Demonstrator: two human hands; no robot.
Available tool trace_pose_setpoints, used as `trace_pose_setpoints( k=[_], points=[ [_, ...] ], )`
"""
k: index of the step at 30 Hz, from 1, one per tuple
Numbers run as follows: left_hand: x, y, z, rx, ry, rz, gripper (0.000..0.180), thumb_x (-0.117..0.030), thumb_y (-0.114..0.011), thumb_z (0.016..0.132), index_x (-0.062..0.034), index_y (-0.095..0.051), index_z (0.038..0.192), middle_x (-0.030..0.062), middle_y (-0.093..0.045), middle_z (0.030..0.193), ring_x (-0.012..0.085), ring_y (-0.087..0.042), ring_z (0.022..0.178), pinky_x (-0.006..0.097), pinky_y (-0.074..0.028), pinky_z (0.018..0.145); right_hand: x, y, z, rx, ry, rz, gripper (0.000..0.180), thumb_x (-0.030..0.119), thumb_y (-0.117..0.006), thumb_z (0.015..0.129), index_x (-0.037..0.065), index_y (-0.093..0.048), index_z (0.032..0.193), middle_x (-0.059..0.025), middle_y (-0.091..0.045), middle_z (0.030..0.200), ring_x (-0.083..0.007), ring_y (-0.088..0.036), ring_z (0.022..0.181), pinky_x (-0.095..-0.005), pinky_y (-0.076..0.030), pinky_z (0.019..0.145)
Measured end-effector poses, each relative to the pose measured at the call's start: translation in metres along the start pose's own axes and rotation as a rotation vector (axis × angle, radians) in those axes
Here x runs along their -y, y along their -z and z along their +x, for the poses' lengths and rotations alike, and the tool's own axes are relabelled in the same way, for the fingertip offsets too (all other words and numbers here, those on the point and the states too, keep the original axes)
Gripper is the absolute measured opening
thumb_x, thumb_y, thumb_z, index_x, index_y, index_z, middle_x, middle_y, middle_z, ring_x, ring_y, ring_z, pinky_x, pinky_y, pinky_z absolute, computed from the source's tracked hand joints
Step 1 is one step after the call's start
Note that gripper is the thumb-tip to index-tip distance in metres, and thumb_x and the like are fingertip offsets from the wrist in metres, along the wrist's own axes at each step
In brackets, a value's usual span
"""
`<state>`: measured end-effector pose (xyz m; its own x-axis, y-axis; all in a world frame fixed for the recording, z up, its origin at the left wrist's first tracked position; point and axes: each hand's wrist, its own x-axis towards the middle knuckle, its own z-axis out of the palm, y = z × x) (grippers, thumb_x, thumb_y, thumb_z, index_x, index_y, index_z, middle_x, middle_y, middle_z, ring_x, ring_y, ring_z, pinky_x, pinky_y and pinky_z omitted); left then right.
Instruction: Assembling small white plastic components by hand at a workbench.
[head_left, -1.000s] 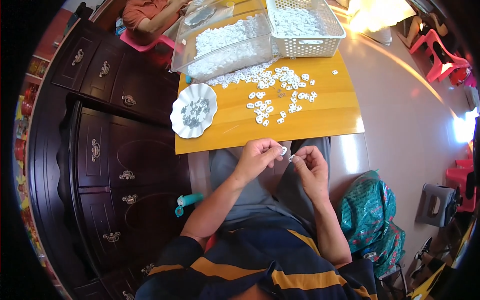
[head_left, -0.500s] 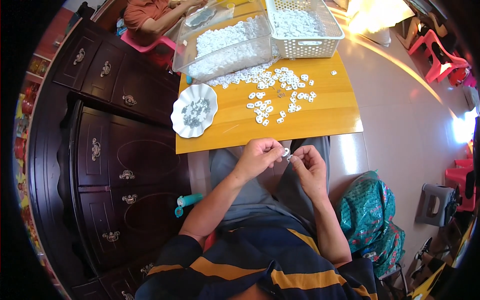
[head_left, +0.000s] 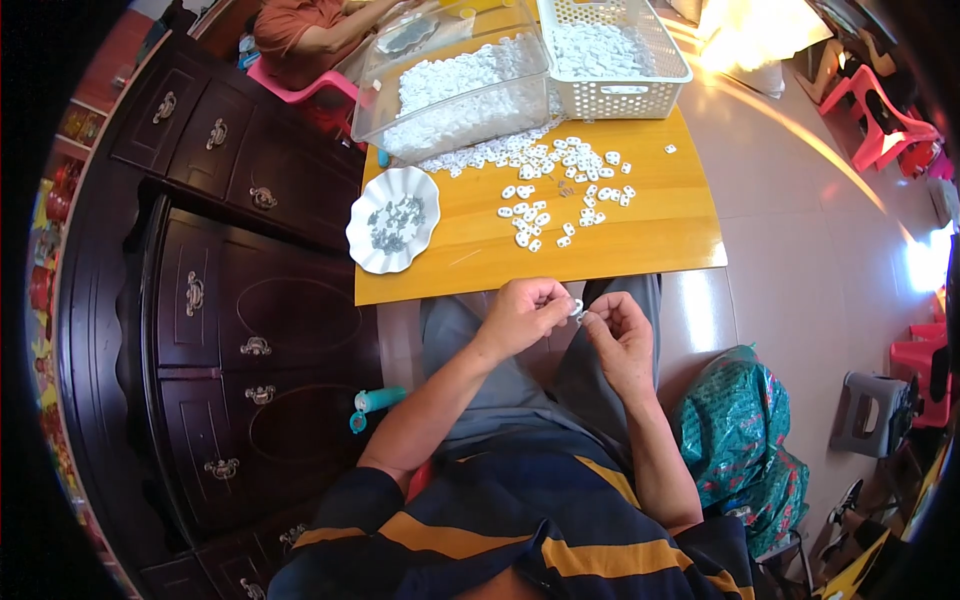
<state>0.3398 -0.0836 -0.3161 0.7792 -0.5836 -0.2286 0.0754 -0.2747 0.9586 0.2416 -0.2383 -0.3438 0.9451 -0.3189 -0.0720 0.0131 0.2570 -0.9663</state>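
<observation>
Both hands over lap, just below table [head_left: 640, 240] edge: left hand [head_left: 520, 315] & right hand [head_left: 618, 335] fingertips pinching one small white plastic piece [head_left: 577, 307] btwn them, loose white pieces [head_left: 560, 190] up on tabletop.

Wooden table [head_left: 640, 235]: plate [head_left: 392, 219], bins, loose white pieces [head_left: 560, 190].

Home room used for piecework: dark carved wooden cabinet [head_left: 230, 300] at left, tiled floor [head_left: 800, 250] at right, pink plastic chairs [head_left: 885, 115] upper right, low wooden table [head_left: 640, 235] upper centre.
</observation>
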Motion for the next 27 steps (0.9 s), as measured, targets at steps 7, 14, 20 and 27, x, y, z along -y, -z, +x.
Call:
trace_pose_setpoints(
  k=[7, 14, 20, 27],
  points=[
    [0.002, -0.005, 0.002, 0.017, -0.012, 0.03, 0.015, -0.011, -0.067, 0.091, 0.0012, -0.069, 0.083, 0.002, -0.067, 0.069, 0.0062, -0.059, 0.06, 0.023, -0.047, 0.055, -0.005, 0.002, 0.0, -0.01, 0.0, -0.007, 0.008, -0.001, -0.065, 0.094, 0.001, -0.06, 0.1, 0.0036, -0.06, 0.085, -0.0026, -0.055, 0.076, -0.0186, -0.045, 0.067],
    [0.003, 0.002, 0.007, 0.072, -0.026, 0.077, 0.013, -0.011, -0.068, 0.09, -0.0001, -0.071, 0.084, 0.0017, -0.066, 0.067, 0.0068, -0.058, 0.06, 0.025, -0.047, 0.055, -0.002, 0.002, 0.002, 0.027, -0.091, 0.058, 0.013, 0.002, -0.064, 0.097, 0.0, -0.064, 0.11, 0.0018, -0.065, 0.088, -0.0034, -0.056, 0.076, -0.0184, -0.046, 0.068],
    [-0.008, 0.005, 0.003, 0.075, -0.083, 0.205, 0.016, -0.017, -0.07, 0.091, -0.002, -0.071, 0.094, 0.0021, -0.066, 0.074, 0.0087, -0.058, 0.062, 0.026, -0.049, 0.058, -0.001, 0.005, 0.003, 0.092, -0.219, 0.104, 0.014, 0.01, -0.063, 0.1, -0.001, -0.066, 0.108, -0.0001, -0.067, 0.088, -0.0055, -0.059, 0.075, -0.0197, -0.047, 0.069],
    [-0.032, -0.02, -0.014, -0.12, -0.491, 0.698, 0.047, -0.016, -0.079, 0.078, -0.0063, -0.062, 0.121, 0.0094, -0.065, 0.106, 0.0266, -0.067, 0.093, 0.038, -0.055, 0.078, -0.001, 0.007, 0.004, 0.051, -0.355, 0.383, 0.015, 0.014, -0.065, 0.099, 0.002, -0.068, 0.107, -0.0029, -0.07, 0.094, -0.0084, -0.063, 0.081, -0.0218, -0.05, 0.074]
  ],
)
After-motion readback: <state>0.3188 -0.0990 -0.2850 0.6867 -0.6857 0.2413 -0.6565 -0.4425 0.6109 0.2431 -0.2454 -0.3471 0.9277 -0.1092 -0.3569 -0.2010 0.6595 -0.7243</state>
